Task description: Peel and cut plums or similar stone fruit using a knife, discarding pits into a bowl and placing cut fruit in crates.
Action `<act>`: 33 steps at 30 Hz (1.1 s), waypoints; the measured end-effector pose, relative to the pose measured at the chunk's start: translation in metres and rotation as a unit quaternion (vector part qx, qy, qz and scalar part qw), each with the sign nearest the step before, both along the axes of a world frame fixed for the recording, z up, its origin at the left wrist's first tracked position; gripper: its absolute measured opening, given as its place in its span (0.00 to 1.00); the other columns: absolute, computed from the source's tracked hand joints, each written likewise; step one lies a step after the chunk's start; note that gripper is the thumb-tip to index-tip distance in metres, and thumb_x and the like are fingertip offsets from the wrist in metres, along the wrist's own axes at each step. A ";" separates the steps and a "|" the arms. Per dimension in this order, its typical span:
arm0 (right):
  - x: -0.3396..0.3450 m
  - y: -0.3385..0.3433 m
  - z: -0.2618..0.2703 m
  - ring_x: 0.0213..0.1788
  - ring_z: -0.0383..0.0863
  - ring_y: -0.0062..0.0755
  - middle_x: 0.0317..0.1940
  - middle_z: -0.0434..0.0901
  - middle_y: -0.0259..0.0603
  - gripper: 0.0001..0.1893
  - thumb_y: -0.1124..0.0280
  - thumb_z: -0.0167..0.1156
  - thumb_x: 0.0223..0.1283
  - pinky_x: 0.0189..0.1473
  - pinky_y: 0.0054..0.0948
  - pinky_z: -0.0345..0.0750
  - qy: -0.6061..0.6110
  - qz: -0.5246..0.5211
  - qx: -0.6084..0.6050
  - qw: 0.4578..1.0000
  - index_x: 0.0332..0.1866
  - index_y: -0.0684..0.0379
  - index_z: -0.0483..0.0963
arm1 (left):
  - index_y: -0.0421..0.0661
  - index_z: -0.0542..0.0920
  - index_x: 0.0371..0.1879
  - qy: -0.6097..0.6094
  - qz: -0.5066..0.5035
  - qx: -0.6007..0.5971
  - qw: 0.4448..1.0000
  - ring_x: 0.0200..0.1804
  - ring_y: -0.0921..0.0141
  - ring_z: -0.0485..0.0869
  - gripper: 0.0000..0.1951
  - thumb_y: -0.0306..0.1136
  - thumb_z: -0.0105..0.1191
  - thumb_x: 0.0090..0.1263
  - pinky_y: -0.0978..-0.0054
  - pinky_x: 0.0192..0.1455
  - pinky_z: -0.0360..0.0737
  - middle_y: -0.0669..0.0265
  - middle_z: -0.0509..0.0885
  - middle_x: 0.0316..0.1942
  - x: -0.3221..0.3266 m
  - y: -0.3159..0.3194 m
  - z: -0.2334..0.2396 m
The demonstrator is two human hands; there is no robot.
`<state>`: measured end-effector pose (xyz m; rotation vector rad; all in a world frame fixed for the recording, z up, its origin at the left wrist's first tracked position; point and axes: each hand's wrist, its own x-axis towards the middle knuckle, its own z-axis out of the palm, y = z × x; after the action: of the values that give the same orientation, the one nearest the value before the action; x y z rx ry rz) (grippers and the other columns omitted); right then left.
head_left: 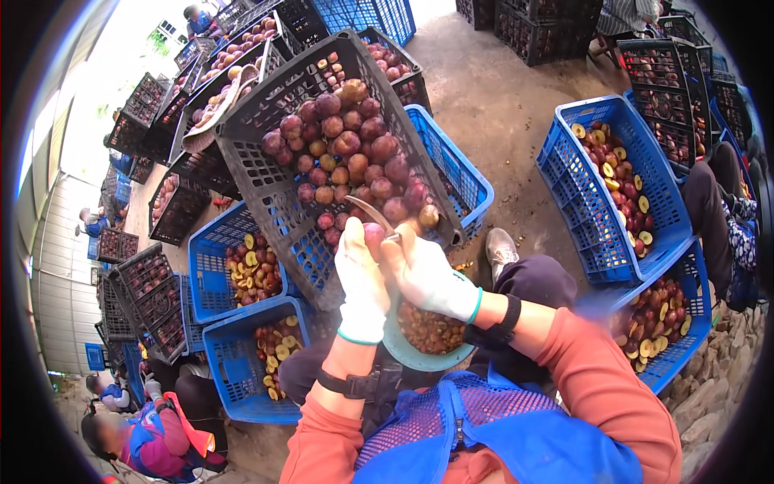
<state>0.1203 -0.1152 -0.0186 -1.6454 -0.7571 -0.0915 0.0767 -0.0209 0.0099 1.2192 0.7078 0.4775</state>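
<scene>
My left hand (363, 281), in a white work glove, grips a reddish plum (373, 235). In my right hand (426, 275), also gloved in white, is a small curved knife (370, 210). Its blade points up and to the left, close to the plum. Just beyond both hands, a black plastic crate (257, 172) tilts towards me, with whole plums (347, 144) heaped inside. Below my hands, between my knees, stands a light-blue basin (423, 361) with brownish pits or scraps (432, 330) in it.
Blue crates (224, 357) of halved plums stand at my left, and more blue crates (595, 242) at my right. Black crates of plums (145, 290) are stacked around. A person (151, 435) sits at lower left; another person's legs (704, 187) show at right.
</scene>
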 end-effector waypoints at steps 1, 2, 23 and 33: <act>0.003 0.003 0.000 0.16 0.75 0.43 0.23 0.80 0.46 0.16 0.54 0.51 0.75 0.19 0.38 0.70 -0.015 0.004 0.024 1.000 0.38 0.57 0.70 | 0.50 0.78 0.37 0.005 -0.012 -0.010 1.000 0.32 0.77 0.79 0.23 0.61 0.51 0.73 0.80 0.30 0.77 0.74 0.79 0.30 0.000 0.005 -0.002; 0.011 -0.014 0.000 0.14 0.69 0.32 0.20 0.77 0.40 0.17 0.52 0.50 0.75 0.17 0.31 0.63 0.315 0.193 0.071 0.927 0.37 0.56 0.70 | 0.50 0.78 0.37 0.011 -0.023 -0.019 0.999 0.30 0.77 0.79 0.23 0.61 0.51 0.73 0.79 0.30 0.77 0.74 0.79 0.29 0.000 0.011 -0.002; 0.019 -0.034 0.025 0.27 0.80 0.49 0.26 0.76 0.44 0.11 0.67 0.65 0.62 0.28 0.41 0.75 -0.166 0.059 -0.071 0.982 0.42 0.58 0.71 | 0.42 0.79 0.53 -0.079 -0.140 -0.020 0.987 0.22 0.80 0.76 0.21 0.41 0.67 0.67 0.84 0.23 0.69 0.70 0.84 0.33 -0.020 0.025 0.023; 0.009 -0.030 0.024 0.22 0.79 0.49 0.21 0.74 0.44 0.10 0.70 0.64 0.64 0.24 0.41 0.74 -0.147 0.001 -0.051 0.988 0.41 0.58 0.70 | 0.41 0.79 0.54 -0.007 -0.159 0.066 0.985 0.25 0.84 0.75 0.22 0.40 0.66 0.68 0.88 0.26 0.70 0.72 0.83 0.34 -0.015 0.009 0.053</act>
<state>0.1289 -0.1452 0.0054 -1.7498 -1.0000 -0.3041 0.0617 -0.0118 0.0633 1.4229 0.4635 0.2699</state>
